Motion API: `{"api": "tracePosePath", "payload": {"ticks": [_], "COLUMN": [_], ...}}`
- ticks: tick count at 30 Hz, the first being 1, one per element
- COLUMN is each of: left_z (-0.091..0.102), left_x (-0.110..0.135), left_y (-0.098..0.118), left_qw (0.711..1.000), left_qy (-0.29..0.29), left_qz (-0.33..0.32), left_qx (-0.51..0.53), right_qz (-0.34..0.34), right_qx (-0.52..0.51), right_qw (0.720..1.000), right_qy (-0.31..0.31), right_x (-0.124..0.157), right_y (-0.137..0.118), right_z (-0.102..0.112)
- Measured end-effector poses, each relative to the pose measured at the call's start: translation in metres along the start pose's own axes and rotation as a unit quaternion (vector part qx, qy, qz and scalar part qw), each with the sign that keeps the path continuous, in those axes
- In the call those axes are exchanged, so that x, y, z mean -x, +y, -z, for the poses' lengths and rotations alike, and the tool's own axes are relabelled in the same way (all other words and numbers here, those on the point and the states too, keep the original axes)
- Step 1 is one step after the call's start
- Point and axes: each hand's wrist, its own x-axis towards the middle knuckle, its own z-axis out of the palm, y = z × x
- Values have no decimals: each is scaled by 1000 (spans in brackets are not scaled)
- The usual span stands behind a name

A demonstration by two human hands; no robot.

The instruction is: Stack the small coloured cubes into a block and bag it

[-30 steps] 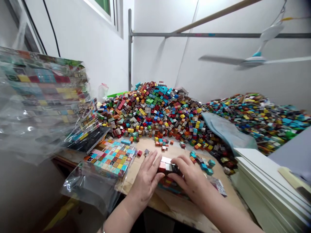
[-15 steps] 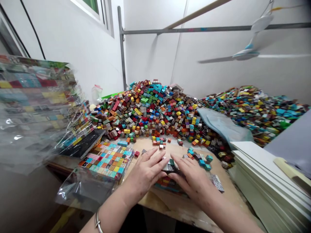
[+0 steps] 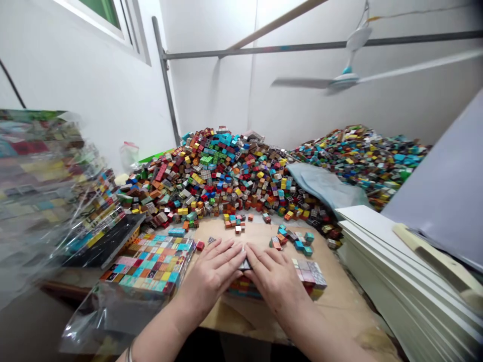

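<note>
My left hand (image 3: 214, 275) and my right hand (image 3: 274, 279) lie side by side over a block of small patterned cubes (image 3: 245, 290) on a brown board. Their fingers are stretched out and lie flat on its top, fingertips almost meeting in the middle. Most of the block's top is hidden under them; grey-white cubes show in the gap. Pale pink and grey cubes (image 3: 311, 275) form its right end, past my right hand. Loose teal and brown cubes (image 3: 300, 241) lie beyond it, and a single red cube (image 3: 200, 246) is near my left hand.
A large heap of coloured cubes (image 3: 222, 171) rises behind the board, with another heap (image 3: 362, 156) at back right. Plastic-wrapped cube slabs (image 3: 151, 264) lie at left beside a tall wrapped stack (image 3: 33, 191). White sheets (image 3: 377, 251) are piled at right. A fan (image 3: 343, 80) hangs above.
My hands have come closer together over the block, fingers flatter on its top. More of the block's right end shows. The view has turned a little to the right.
</note>
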Motion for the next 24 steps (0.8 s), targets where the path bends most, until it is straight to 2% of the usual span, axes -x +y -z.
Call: {"api": "tracePosePath", "payload": {"ticks": [3, 5, 7, 10, 11, 13, 16, 20, 24], "left_z": [-2, -3, -2, 0, 0, 0, -1, -1, -1], "left_x": [0, 0, -1, -2, -2, -1, 3, 8, 9], "left_y": [-3, -4, -4, -3, -3, -3, -3, -1, 3], "left_qw": [1000, 1000, 1000, 1000, 999, 1000, 1000, 999, 999], "left_qy": [16, 16, 15, 15, 12, 3, -16, -42, -46], "left_qz": [-13, -16, -15, -15, -16, -12, -1, 2, 4], "left_qx": [-5, -5, 5, 22, 24, 24, 14, -11, -23], "right_qz": [-25, -47, -82, -175, -210, -264, -265, -269, -272], "right_qx": [-21, -35, -45, -79, -100, -148, -167, -176, -179], "right_qw": [999, 998, 995, 981, 972, 950, 941, 932, 926], "right_qy": [-16, -19, -12, -19, -25, -81, -130, -169, -189], "right_x": [0, 0, 2, 7, 9, 13, 17, 14, 9], "right_y": [-1, 8, 30, 80, 98, 127, 151, 153, 145], "right_z": [12, 26, 41, 51, 48, 33, -4, -42, -50]}}
